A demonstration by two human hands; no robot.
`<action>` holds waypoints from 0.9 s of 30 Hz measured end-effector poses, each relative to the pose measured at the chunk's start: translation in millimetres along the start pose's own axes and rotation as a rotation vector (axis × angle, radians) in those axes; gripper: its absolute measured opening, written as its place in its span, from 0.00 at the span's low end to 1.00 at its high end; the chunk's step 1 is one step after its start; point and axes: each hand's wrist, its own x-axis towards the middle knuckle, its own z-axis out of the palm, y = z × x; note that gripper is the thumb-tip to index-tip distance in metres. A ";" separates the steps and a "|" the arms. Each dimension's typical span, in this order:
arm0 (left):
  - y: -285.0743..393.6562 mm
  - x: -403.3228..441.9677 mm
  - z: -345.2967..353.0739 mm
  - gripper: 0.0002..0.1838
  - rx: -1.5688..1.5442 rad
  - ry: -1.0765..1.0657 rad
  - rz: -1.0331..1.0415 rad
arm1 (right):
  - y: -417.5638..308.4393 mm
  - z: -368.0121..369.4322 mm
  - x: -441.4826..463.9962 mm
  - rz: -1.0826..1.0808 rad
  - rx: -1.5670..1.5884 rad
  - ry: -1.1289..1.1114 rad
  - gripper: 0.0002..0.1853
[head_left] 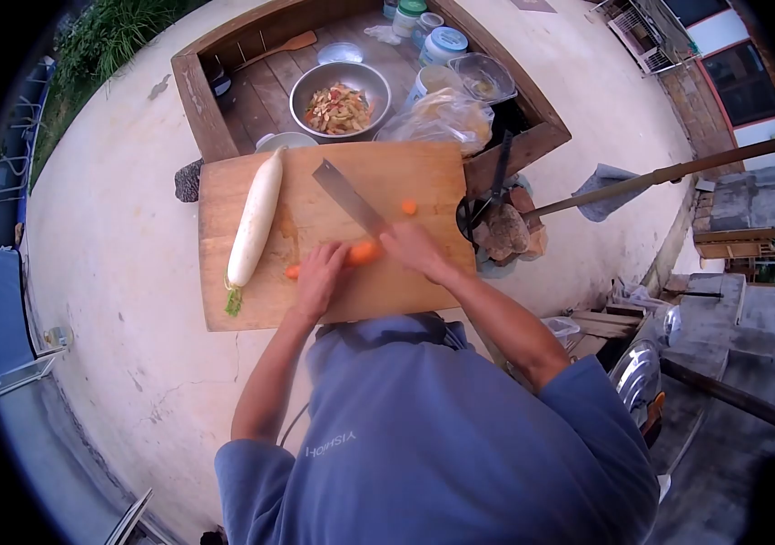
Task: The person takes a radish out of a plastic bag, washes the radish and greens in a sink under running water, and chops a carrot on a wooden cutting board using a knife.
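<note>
A carrot point(365, 253) lies across the near part of a wooden cutting board point(333, 182). My left hand point(322, 270) is closed over the carrot's middle, with its thin end poking out on the left. In my right hand point(413, 250) is a cleaver point(349, 196), its blade pointing to the far left over the board, near the carrot's thick end. Beyond the knife hand sits a small cut carrot piece point(409, 207). A long white radish point(256, 218) rests along the board's left side, its green stub toward me.
Behind the board, a wooden-framed table point(265, 86) carries a metal bowl point(378, 86) of sliced food, a plastic bag point(451, 118), several jars point(444, 45) and a wooden spatula point(300, 41). To the right are stones point(503, 232) and a long pole point(660, 175).
</note>
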 end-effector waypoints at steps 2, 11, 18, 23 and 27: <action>-7.4 6.8 -1.6 0.26 0.001 0.045 -0.012 | -10.4 -10.9 -8.9 -0.031 0.033 0.044 0.15; -11.3 11.9 8.9 0.22 -0.026 0.250 0.033 | -15.9 -27.4 -42.4 0.048 -0.178 -0.121 0.15; -0.2 8.7 4.9 0.19 -0.078 0.272 0.084 | 11.5 18.5 0.4 -0.038 -0.253 0.017 0.15; -0.9 -3.3 1.9 0.15 -0.047 0.267 0.094 | 0.6 18.6 -2.0 -0.028 -0.069 0.062 0.17; -1.7 -5.9 3.7 0.16 -0.055 0.300 0.078 | 7.0 -8.8 -36.6 -0.029 -0.070 -0.036 0.15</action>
